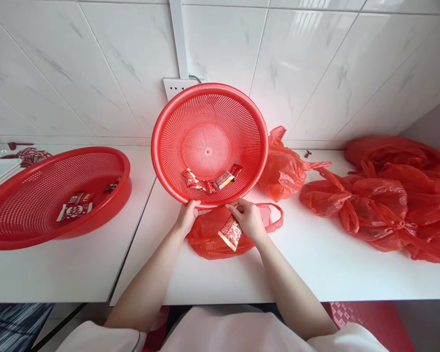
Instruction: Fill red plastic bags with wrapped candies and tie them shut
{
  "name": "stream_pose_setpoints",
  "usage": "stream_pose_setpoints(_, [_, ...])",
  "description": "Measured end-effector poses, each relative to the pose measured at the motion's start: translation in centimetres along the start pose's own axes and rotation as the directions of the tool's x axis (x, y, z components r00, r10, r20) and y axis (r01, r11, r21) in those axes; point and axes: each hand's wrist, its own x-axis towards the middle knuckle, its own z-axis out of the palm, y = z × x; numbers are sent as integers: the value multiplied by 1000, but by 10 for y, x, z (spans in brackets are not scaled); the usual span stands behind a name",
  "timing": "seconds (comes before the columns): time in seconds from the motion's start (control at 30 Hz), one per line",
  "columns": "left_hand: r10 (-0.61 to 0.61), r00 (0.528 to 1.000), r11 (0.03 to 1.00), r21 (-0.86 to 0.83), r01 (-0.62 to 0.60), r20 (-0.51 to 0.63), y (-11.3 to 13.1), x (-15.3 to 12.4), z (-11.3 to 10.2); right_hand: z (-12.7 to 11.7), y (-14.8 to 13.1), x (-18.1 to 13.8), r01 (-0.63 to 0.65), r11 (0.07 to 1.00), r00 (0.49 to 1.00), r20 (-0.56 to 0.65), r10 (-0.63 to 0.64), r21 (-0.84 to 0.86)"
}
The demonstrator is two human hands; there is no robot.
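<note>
A round red plastic sieve basket [209, 112] is tilted up against the wall, with a few wrapped candies [210, 182] lying at its lower rim. My left hand [187, 215] grips the basket's near rim, fingers closed on it. My right hand [247, 218] also touches the rim with its fingertips and holds a small red-and-gold packet [230, 233] under the palm. Beneath both hands lies a filled red plastic bag [209, 239] on the white table.
A second red sieve basket [29, 205] with a few red-and-white packets sits at the left on the neighbouring table. Crumpled red plastic bags [385, 200] pile up at the right, another [284, 168] beside the tilted basket. A wall socket [176, 88] is behind it.
</note>
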Motion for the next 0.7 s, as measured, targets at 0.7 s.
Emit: stream_pose_setpoints(0.7, [23,1000,989,144,-25,14,-31,-16,6,24,-21,13,485,828,866,287,-409,-283])
